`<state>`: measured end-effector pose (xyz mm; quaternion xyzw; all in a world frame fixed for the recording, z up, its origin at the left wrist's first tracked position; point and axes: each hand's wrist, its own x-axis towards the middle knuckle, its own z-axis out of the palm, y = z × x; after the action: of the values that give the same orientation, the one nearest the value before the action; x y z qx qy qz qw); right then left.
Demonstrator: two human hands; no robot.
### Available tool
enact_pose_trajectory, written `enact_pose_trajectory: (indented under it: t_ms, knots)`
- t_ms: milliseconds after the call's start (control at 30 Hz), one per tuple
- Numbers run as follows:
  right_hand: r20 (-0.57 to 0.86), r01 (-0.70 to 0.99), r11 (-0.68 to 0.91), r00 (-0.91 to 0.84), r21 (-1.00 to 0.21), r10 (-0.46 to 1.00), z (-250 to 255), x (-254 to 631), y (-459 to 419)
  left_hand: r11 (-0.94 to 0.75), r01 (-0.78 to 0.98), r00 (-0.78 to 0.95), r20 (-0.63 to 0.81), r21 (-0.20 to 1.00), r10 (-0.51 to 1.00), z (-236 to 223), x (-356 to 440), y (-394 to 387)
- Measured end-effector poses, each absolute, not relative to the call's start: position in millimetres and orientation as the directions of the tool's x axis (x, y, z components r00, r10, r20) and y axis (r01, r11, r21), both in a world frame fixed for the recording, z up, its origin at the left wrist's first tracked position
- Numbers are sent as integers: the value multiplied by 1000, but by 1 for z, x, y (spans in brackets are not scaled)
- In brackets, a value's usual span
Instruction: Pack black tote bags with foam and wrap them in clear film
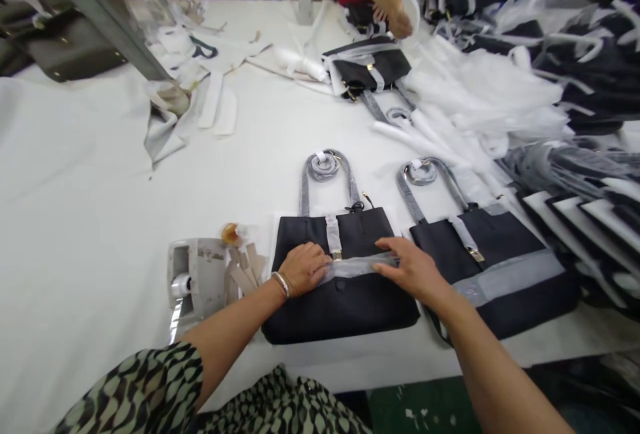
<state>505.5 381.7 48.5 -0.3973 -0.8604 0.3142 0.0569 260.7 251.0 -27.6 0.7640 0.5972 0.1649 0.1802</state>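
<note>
A black handbag (pixel 345 301) with wrapped grey handles lies flat on the white table (pixel 85 187) in front of me. A clear plastic strip (pixel 357 266) stretches across its front. My left hand (pixel 303 267) rests on the bag's left side, fingers curled on the strip's left end. My right hand (pixel 413 269) lies on the bag's right side, fingers pinching the strip's right end. A second black handbag (pixel 500 254) with a grey band across it lies just to the right.
A white tape dispenser (pixel 193 277) and paper pieces sit left of the bag. Wrapped bags are stacked at the right (pixel 590 214). Across the table, another person's hand (pixel 400 21) holds a white piece above a third bag (pixel 367 67). White wrapping (pixel 480 94) is piled nearby.
</note>
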Motion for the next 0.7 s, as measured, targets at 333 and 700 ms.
enact_pose_trajectory:
  t_ms: [333,700]
  knots:
    - [-154,649,338,-579,-681,801,29,508,345,-137,811,145,33,569,989,-26,258,251]
    - [-64,500,291,-578,-816,813,87,520,291,13,786,107,-156,618,982,-24,253,258]
